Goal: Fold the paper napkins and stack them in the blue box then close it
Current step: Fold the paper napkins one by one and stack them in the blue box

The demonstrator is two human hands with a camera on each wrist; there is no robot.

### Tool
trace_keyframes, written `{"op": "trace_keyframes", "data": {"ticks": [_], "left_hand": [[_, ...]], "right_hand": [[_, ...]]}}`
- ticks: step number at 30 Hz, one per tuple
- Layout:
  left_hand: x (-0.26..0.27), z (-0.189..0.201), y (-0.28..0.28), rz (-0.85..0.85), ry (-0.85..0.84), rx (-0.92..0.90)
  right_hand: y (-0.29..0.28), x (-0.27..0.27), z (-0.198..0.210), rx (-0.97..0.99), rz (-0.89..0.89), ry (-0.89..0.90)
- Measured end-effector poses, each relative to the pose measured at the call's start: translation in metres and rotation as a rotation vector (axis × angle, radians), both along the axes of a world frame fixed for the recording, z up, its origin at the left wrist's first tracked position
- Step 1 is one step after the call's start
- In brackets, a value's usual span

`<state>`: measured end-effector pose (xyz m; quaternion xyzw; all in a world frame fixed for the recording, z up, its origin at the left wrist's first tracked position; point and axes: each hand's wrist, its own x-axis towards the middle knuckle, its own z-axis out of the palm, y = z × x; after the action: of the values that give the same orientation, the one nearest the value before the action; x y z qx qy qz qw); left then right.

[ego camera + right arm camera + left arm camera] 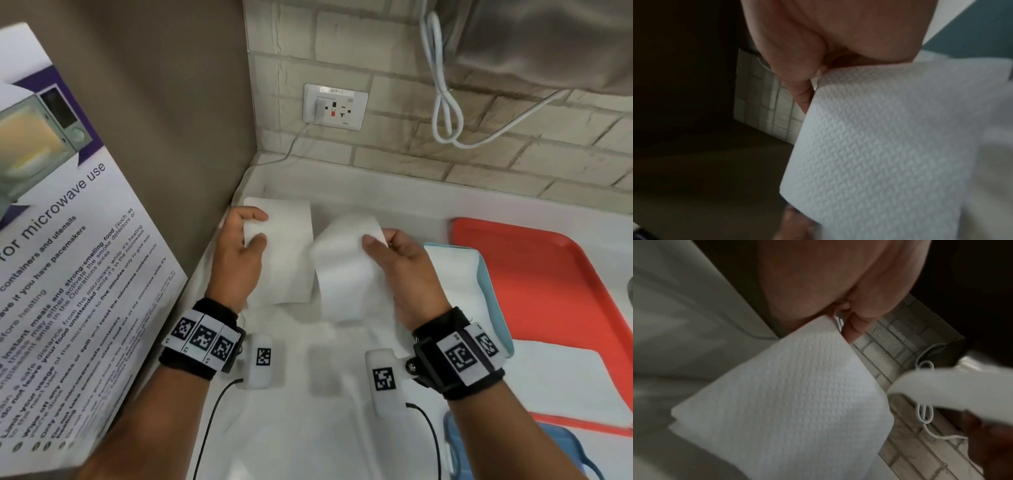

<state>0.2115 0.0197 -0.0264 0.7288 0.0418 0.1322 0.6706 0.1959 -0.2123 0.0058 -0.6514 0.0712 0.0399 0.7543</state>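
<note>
Left hand (pixel 239 246) pinches top edge of left napkin (pixel 291 253); right hand (pixel 407 270) pinches right napkin (pixel 346 270); both raised over white surface (pixel 308 411); blue box (pixel 493 291) right, on red tray (pixel 555 301).

Two white napkins (pixel 291 253), both held aloft

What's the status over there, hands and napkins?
Left hand pinches one napkin. Right hand pinches another. Blue box open. Nothing blocking.

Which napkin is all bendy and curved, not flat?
The napkin in the right hand is the bendy one: it bows outward in a curve. The napkin pinched by the left hand hangs flat.
</note>
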Motion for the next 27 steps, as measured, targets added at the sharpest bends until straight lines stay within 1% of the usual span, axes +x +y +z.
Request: {"op": "trace_keyframes", "data": {"ticks": [2, 5, 7, 9, 12, 15, 17, 20, 24, 25, 27], "left_hand": [[-0.001, 0.0, -0.006, -0.029, 0.036, -0.044], [-0.001, 0.001, -0.015, -0.055, 0.108, -0.127], [-0.001, 0.004, -0.022, -0.057, 0.143, -0.215], [-0.005, 0.011, -0.03, -0.059, 0.147, -0.312], [-0.008, 0.013, -0.034, -0.037, 0.168, -0.415], [-0.009, 0.014, -0.034, -0.059, 0.241, -0.504], [-0.013, 0.014, -0.037, -0.085, 0.24, -0.496], [-0.016, 0.012, -0.043, -0.154, 0.142, -0.413], [-0.014, 0.008, -0.042, -0.131, 0.095, -0.416], [-0.014, 0.009, -0.042, -0.126, 0.092, -0.431], [-0.013, 0.01, -0.041, -0.113, 0.084, -0.445]], "right_hand": [[0.008, -0.002, 0.014, 0.157, -0.001, -0.037], [0.024, -0.004, 0.021, 0.237, 0.014, -0.061], [0.034, -0.003, 0.015, 0.216, -0.012, -0.045], [0.042, -0.002, 0.007, 0.155, -0.056, 0.006], [0.049, -0.003, -0.004, 0.093, -0.102, 0.044], [0.049, -0.003, -0.011, 0.078, -0.124, 0.052], [0.049, -0.003, -0.013, 0.072, -0.118, 0.052], [0.05, -0.005, -0.012, 0.117, -0.078, 0.049], [0.048, -0.006, -0.017, 0.059, -0.065, 0.022], [0.046, -0.006, -0.02, 0.039, -0.045, 0.026], [0.043, -0.008, -0.024, 0.002, 0.058, 0.028]]}}
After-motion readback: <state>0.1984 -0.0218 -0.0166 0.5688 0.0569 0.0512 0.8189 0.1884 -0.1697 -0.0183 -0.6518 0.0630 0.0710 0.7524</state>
